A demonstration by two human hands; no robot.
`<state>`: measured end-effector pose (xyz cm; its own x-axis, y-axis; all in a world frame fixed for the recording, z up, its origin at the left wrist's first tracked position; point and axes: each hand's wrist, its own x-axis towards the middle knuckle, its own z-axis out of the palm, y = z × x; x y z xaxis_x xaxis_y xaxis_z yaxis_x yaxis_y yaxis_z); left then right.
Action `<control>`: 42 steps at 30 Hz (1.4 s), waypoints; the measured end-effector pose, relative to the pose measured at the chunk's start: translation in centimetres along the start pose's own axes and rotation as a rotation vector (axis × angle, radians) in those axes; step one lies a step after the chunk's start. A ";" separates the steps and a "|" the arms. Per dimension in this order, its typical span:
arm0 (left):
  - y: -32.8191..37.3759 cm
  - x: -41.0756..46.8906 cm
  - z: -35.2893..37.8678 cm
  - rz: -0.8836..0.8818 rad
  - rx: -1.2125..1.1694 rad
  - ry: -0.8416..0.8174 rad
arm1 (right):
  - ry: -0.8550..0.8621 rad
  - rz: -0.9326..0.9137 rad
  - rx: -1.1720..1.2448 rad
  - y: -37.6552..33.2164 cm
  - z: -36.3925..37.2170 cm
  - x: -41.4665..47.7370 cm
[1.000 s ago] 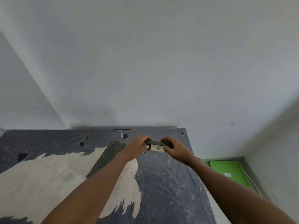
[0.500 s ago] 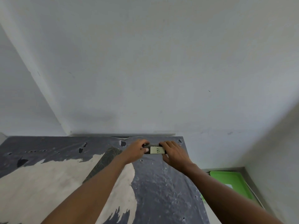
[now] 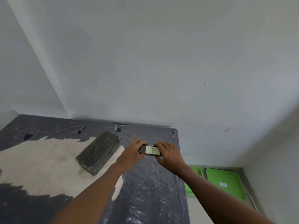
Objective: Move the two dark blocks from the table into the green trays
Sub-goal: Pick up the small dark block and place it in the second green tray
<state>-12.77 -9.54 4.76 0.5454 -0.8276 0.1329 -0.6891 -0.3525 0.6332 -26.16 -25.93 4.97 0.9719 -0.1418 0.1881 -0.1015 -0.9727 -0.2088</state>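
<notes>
Single head-worn wide-angle view, facing forward and down, table (image 3: pixel 145 191) near, wall (image 3: pixel 161 62) beyond

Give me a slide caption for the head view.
Both hands grip block B at the table's far edge; second block waits, green trays below right.

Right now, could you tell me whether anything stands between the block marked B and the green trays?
Nothing visible does. Both hands, left and right, hold the block marked B near the table edge; the green trays lie lower, to the right.
</notes>
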 end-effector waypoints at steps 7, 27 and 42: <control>5.3 -2.9 3.5 0.011 0.016 0.009 | 0.082 -0.007 -0.044 1.1 -2.1 -6.4; 23.2 -7.5 22.3 0.055 0.029 -0.116 | -0.007 0.149 -0.086 12.7 -6.6 -30.2; 36.5 6.4 44.7 -0.122 0.385 -0.241 | -0.191 0.279 -0.073 42.9 -8.0 -40.2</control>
<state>-55.78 -47.28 -5.36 0.5388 -0.8316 -0.1349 -0.7783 -0.5526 0.2981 -71.27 -63.47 -3.84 0.9262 -0.3735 -0.0510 -0.3768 -0.9130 -0.1564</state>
